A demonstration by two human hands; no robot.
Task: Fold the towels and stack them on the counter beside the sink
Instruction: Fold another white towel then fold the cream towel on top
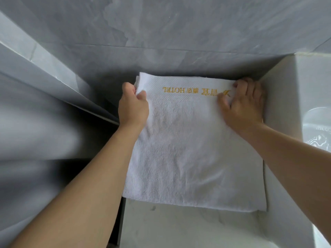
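Note:
A white towel [188, 149] with gold embroidered lettering along its far edge lies folded flat on the pale counter [179, 228], filling the space between the grey wall and the sink. My left hand [133, 106] pinches the towel's far left corner, thumb on top. My right hand [245, 102] grips the far right corner, its fingers curled over the edge by the lettering. More than one layer shows at the far left corner.
The white sink [295, 104] rises along the right side, its basin at the far right. Grey marble wall [170, 42] closes the back, and a grey panel [53, 83] runs along the left. A strip of bare counter lies in front of the towel.

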